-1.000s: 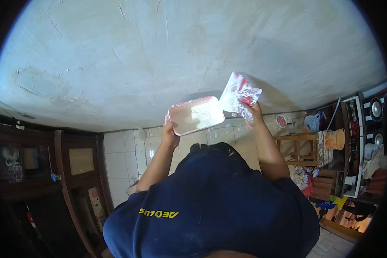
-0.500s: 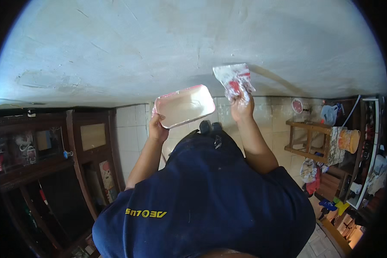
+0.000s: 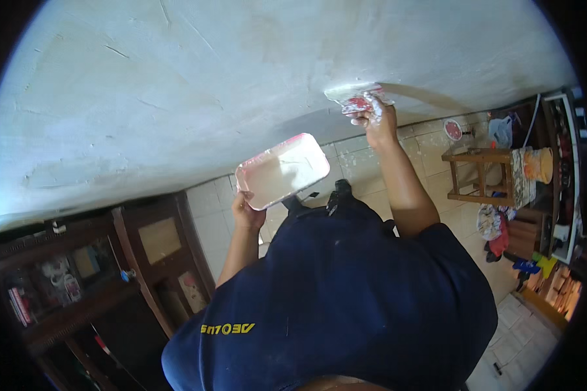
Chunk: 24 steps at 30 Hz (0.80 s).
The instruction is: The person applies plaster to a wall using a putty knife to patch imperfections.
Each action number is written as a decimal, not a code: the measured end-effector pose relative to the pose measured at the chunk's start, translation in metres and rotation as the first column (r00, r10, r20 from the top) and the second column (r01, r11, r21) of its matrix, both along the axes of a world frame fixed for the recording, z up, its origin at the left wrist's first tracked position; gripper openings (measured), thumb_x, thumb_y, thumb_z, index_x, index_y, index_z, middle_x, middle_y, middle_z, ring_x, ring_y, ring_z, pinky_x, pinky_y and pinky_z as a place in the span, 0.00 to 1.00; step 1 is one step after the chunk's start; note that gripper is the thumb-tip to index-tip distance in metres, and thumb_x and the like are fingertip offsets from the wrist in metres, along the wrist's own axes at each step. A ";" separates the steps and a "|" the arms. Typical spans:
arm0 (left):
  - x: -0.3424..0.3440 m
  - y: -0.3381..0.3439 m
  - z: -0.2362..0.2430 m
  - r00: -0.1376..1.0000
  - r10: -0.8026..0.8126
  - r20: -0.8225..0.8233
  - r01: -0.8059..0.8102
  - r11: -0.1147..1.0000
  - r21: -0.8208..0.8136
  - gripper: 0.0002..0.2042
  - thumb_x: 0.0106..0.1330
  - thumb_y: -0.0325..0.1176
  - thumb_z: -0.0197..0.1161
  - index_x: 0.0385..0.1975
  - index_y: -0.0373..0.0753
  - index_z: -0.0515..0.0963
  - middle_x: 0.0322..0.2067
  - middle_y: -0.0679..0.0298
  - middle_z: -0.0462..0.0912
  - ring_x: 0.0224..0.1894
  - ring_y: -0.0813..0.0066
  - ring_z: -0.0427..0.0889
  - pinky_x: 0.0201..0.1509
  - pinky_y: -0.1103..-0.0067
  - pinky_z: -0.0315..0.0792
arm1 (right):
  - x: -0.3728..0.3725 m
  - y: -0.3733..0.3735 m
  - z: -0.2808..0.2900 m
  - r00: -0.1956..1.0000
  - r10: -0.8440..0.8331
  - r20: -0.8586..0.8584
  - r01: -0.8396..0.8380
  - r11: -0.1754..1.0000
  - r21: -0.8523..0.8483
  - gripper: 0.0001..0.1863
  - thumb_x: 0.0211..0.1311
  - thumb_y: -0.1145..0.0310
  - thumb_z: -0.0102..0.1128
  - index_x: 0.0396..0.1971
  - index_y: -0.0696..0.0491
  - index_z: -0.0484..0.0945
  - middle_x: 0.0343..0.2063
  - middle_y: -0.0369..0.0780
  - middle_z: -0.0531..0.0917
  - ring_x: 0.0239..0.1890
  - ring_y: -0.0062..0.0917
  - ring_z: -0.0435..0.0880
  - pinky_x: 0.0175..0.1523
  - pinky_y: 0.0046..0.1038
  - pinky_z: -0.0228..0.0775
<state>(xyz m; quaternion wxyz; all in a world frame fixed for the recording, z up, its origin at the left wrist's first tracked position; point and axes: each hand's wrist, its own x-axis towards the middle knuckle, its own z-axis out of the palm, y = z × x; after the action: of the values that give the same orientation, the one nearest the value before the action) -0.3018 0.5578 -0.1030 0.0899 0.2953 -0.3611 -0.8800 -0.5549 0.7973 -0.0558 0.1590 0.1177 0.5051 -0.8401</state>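
My left hand (image 3: 246, 214) grips the near left corner of a shallow rectangular tray (image 3: 262, 160), thumb over its rim. The tray is pinkish and tilted, with off-white paste (image 3: 277, 177) spread inside it. Farther forward and to the right, my right hand (image 3: 378, 118) is closed round a putty spreader (image 3: 353, 98), red and white and smeared with white paste. White paste also coats my right fingers. The spreader's broad edge is up at the pale plastered wall (image 3: 241, 72); whether it touches cannot be made out. Its shadow falls on the wall to the right.
Dark wooden cabinets (image 3: 140, 228) stand at the left. At the right are a wooden stool (image 3: 479, 156) lying on its side, an orange-yellow bucket (image 3: 538, 165) and a round white-rimmed lid or tub (image 3: 452, 130). White specks mark the tiled floor (image 3: 352, 159) along the wall.
My right hand has raised the spreader slightly along the wall, and its blade now looks flatter. The tray has tilted more, its right end higher. The whole view has turned somewhat.
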 end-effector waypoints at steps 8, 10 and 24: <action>0.001 -0.074 -0.004 0.978 -0.171 -0.117 0.167 0.985 -0.048 0.29 0.51 0.39 0.48 0.57 0.38 0.63 0.51 0.59 0.71 0.54 0.63 0.70 0.58 0.66 0.63 | 0.003 -0.001 0.072 0.990 -0.088 -0.113 0.084 0.996 -0.036 0.12 0.61 0.65 0.51 0.38 0.57 0.75 0.29 0.41 0.81 0.24 0.25 0.80 0.22 0.23 0.74; 0.002 -0.088 -0.005 0.979 -0.183 -0.089 0.182 0.983 -0.019 0.29 0.51 0.39 0.48 0.57 0.38 0.64 0.51 0.59 0.71 0.54 0.63 0.70 0.58 0.66 0.63 | 0.005 0.005 0.085 0.988 -0.049 -0.149 0.046 0.999 -0.022 0.13 0.62 0.64 0.49 0.40 0.57 0.74 0.31 0.42 0.81 0.26 0.26 0.81 0.22 0.22 0.74; -0.014 -0.086 0.021 0.980 -0.176 -0.089 0.180 0.983 0.037 0.31 0.47 0.38 0.48 0.57 0.37 0.64 0.51 0.57 0.72 0.53 0.63 0.71 0.57 0.65 0.66 | 0.003 -0.029 -0.042 0.941 -0.217 -0.261 0.105 0.917 -0.384 0.19 0.58 0.73 0.57 0.50 0.59 0.68 0.44 0.40 0.76 0.48 0.28 0.75 0.55 0.33 0.66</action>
<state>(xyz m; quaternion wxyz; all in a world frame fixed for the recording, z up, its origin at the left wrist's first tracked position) -0.3155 0.4713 -0.0824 0.0194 0.2256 -0.3618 -0.9043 -0.5516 0.7682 -0.0980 0.0294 -0.0001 0.3471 -0.9374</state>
